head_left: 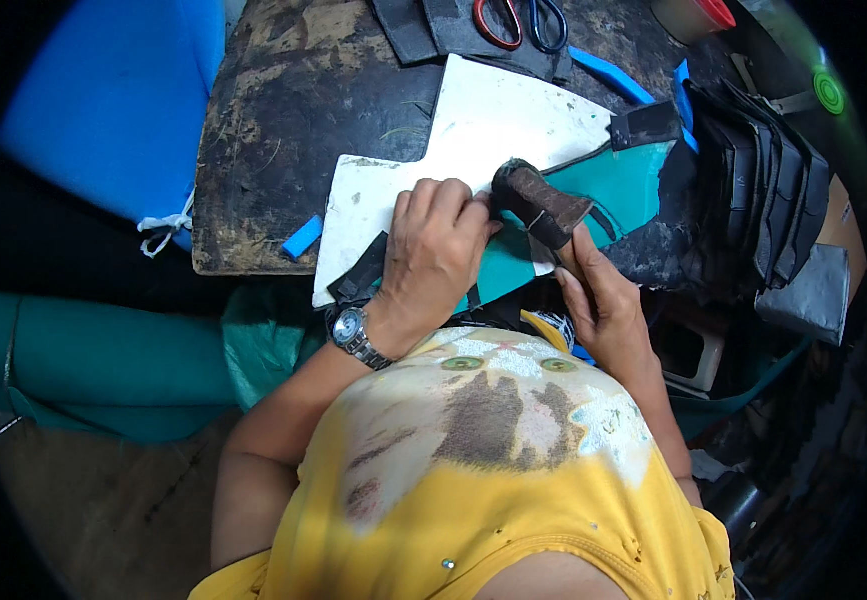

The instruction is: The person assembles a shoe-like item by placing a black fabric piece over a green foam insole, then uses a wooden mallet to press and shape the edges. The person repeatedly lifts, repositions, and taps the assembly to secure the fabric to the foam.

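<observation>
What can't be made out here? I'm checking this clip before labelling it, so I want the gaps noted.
All in the head view:
- Left hand: fingertips curl under, hiding what they press on the white board.
- Right hand: only a dark brown tool shows; its working end is hidden against the left fingers.
- Scissors: blades cut off by the top edge.
- Stack of black pieces: too dark to count.
</observation>
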Demonstrator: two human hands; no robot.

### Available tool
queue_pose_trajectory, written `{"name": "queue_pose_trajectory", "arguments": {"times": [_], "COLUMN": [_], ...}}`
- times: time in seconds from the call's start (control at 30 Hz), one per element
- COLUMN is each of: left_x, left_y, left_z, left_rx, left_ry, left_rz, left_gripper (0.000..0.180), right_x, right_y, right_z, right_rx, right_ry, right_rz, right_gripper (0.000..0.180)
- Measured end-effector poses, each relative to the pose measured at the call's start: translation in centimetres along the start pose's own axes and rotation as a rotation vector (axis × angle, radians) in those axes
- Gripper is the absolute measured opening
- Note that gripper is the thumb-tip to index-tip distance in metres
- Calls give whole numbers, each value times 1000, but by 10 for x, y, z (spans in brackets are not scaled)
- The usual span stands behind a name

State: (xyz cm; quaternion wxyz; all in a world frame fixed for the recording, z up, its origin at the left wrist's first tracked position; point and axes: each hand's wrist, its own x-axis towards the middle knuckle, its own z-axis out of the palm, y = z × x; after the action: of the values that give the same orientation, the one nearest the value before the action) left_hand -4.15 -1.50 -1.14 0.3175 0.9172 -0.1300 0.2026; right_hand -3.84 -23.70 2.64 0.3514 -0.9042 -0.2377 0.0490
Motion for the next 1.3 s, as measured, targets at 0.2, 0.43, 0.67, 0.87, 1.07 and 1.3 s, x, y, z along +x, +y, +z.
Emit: {"name": "queue_pose_trajectory", "arguments": {"times": [0.2,0.43,0.67,0.87,1.07,1.3], "left_x": [-9,-12,-16,-16,-20,-14], "left_y": [-1,-2,-1,-4,-6,-4], "left_z": [-6,-1,0,1,4,-4], "left_rx": [-17,103,92,134,134,26], "left_ry": [-75,4,40,41,57,0], "left_rz": [-105,10,-12,65,72,-42], "left_gripper": [20,13,13,14,15,17], "right_x": [4,9,15,20,20,8], "right_y": [-1,-22,-33,-47,-49,-33], "right_z": [-5,-20,-16,-36,-27,-37], "right_rx": [-13,-59,48,-141,-59,-161], "right_ry": [54,-31,245,-104,124,-107], "right_rz": [-92,-55,-175,-1,-191,-12], "right_gripper": [63,61,60,58,63,63]}}
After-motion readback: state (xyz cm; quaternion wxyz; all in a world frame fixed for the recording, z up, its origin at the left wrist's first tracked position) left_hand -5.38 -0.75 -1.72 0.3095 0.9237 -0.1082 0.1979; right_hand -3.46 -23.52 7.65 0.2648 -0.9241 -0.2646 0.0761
